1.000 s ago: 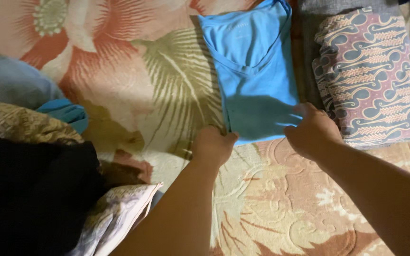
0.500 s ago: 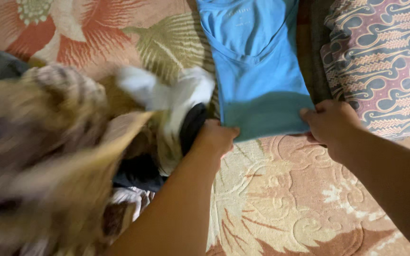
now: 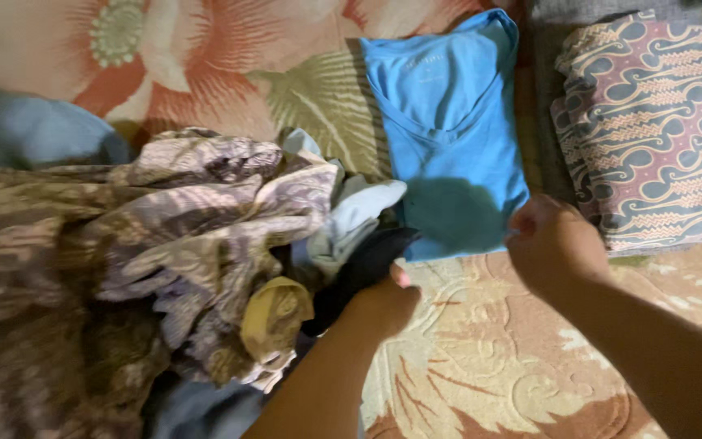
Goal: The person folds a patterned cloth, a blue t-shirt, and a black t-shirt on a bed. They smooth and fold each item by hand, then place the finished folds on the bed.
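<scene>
- Folding looks partly done: blue V-neck shirt (image 3: 448,122) lies flat on the floral blanket (image 3: 205,57), sides already turned in to a narrow strip, neckline pointing away from the person.
- Right hand (image 3: 552,244) sits at the shirt's near right corner, fingers curled together over the hem (looks like a pinch on the fabric, contact itself is hidden behind the knuckles).
- Left hand (image 3: 385,302) is at the near left corner, just beside the hem, knuckles up against a dark garment (image 3: 367,264); whether it is gripping shirt, dark cloth or nothing I cannot tell.
- Done so far, judging by the lay: lengthwise folds. Left: the bottom-to-top fold, hem not yet lifted.
- Folded patterned cloth (image 3: 652,130) is stacked to the right of the shirt, close but apart (reads as finished).
- Loose heap of unfolded clothes (image 3: 164,244) crowds in from the left, its edge touching the shirt's left side.
</scene>
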